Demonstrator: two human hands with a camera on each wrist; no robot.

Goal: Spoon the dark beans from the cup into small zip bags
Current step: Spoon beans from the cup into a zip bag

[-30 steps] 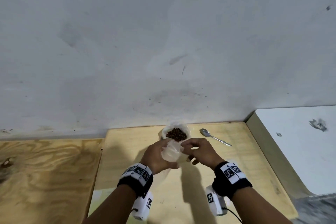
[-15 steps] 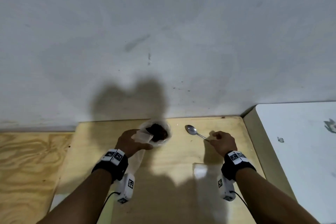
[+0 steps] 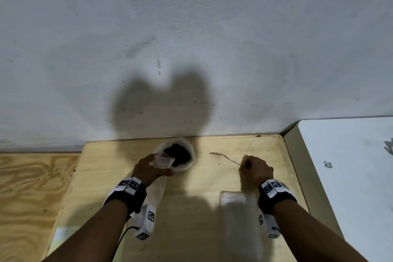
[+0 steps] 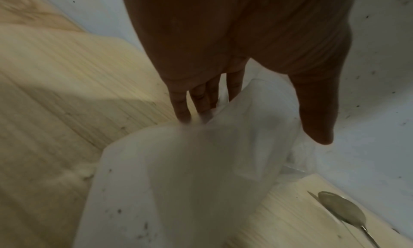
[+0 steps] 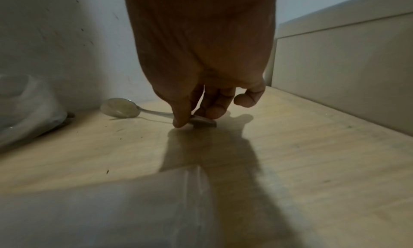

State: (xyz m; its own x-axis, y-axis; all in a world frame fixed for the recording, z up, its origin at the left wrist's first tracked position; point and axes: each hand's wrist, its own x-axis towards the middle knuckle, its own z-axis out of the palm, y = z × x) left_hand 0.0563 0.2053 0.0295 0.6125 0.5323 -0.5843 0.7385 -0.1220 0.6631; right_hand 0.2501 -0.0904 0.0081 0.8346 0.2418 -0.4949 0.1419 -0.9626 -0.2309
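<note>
From the head view, the left hand (image 3: 148, 169) is gripping a small zip bag (image 3: 162, 160) right at the rim of the cup (image 3: 187, 164), while the right hand (image 3: 254, 171) is pinching the handle end of the spoon (image 3: 223, 156). Only this view is showing the dark beans (image 3: 179, 154) sitting inside the cup, which is lined or wrapped in pale plastic. The right wrist view is adding detail: thumb and fingers (image 5: 181, 117) are closing on the spoon's (image 5: 120, 107) handle tip down at the tabletop (image 5: 290, 145), with the bowl raised slightly and pointing toward the wall. The left wrist view is showing the bag (image 4: 201, 163) hanging from the left hand's (image 4: 245, 48) fingers, blurred, and the spoon's (image 4: 342, 211) bowl beyond it.

Another clear bag (image 3: 236, 202) is lying flat on the tabletop (image 3: 106, 176) near the right wrist. The cup is standing close to the wall at the tabletop's far edge; a white cabinet (image 3: 350, 176) is bordering the right side, and bare wood is lying open between cup and spoon.
</note>
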